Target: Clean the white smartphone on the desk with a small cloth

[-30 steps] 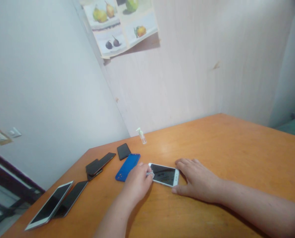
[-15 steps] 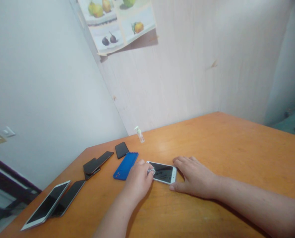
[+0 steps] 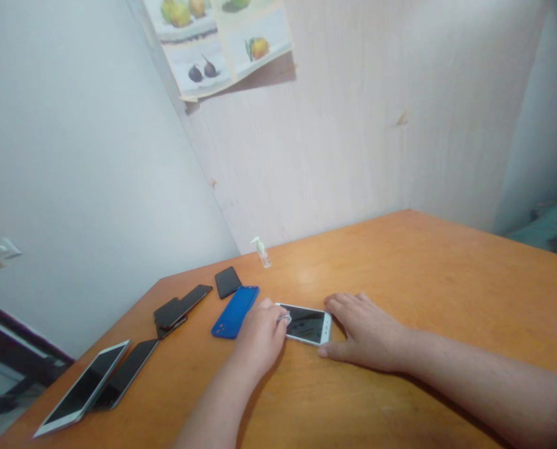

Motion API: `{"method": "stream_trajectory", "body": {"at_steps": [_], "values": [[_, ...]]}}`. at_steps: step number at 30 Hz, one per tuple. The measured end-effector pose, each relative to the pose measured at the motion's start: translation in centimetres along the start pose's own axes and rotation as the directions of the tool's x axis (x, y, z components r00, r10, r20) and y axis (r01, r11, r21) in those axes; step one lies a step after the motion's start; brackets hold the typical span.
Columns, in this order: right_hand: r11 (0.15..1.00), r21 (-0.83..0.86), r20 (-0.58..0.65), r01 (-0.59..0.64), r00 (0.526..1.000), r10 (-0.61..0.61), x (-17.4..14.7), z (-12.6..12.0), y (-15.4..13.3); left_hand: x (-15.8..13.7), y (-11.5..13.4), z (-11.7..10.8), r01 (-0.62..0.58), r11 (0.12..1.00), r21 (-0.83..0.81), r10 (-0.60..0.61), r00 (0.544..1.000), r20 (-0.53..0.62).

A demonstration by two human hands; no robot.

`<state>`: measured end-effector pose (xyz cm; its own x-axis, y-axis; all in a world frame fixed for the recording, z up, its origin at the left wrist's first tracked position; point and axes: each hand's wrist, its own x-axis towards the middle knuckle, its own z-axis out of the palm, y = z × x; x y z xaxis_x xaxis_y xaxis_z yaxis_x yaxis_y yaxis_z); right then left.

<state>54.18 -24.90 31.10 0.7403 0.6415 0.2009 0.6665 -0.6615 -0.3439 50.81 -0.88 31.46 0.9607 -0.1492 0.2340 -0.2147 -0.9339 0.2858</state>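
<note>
A white smartphone [image 3: 307, 325] with a dark screen lies face up on the wooden table, smeary marks on its glass. My left hand [image 3: 262, 333] is closed over the phone's left end, pinching a small crumpled whitish wipe [image 3: 285, 317] against the screen; most of the wipe is hidden by the fingers. At the phone's right end, my right hand [image 3: 365, 330] rests on the table with thumb and fingers bracketing the two corners, gripping it from the side. Just left of my left hand lies a blue phone case [image 3: 235, 315], partly covered by it.
Left of the case are a black phone [image 3: 227, 282], a pile of dark phones [image 3: 184, 307], another dark phone [image 3: 127, 375] and a white tablet [image 3: 84, 390]. A small clear pump bottle [image 3: 262, 254] stands near the wall at the table's [image 3: 437, 280] back edge.
The whole view has shifted very slightly. Both hands keep almost the same places on the smartphone, and the wipe is still at its left end.
</note>
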Motion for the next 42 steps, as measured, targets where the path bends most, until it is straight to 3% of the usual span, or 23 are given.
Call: {"method": "stream_trajectory", "body": {"at_steps": [4, 10, 16, 22, 30, 37, 42], "values": [[1.0, -0.002, 0.006, 0.0, 1.0, 0.0, 0.0, -0.1, 0.0, 0.0, 0.7, 0.1, -0.097, 0.995, -0.01, 0.098, 0.995, 0.014], [1.0, -0.003, 0.007, -0.002, 1.0, 0.002, 0.0, -0.1, -0.1, 0.5, -1.2, 0.1, 0.03, 0.994, 0.109, -0.022, 0.997, -0.077], [1.0, 0.0, 0.001, 0.002, 1.0, -0.002, 0.0, -0.3, -0.2, 0.5, 0.0, 0.4, -0.099, 0.993, 0.061, 0.1, 0.995, -0.027], [1.0, 0.001, 0.019, -0.011, 1.0, 0.011, 0.0, -0.5, -0.3, 1.1, -2.0, 0.1, 0.065, 0.982, 0.176, -0.046, 0.993, -0.106], [1.0, 0.001, 0.011, -0.005, 1.0, 0.005, -0.1, -0.2, -0.1, 1.2, -0.8, 0.5, -0.039, 0.991, 0.129, 0.05, 0.995, -0.081], [1.0, 0.002, 0.015, -0.003, 1.0, 0.003, 0.0, -0.2, 0.0, 1.4, -2.6, 0.6, 0.122, 0.97, 0.21, -0.087, 0.981, -0.172], [1.0, 0.001, 0.012, -0.002, 1.0, 0.002, 0.0, -0.2, -0.1, 1.2, -0.8, 1.0, -0.04, 0.994, 0.102, 0.051, 0.993, -0.109]]}}
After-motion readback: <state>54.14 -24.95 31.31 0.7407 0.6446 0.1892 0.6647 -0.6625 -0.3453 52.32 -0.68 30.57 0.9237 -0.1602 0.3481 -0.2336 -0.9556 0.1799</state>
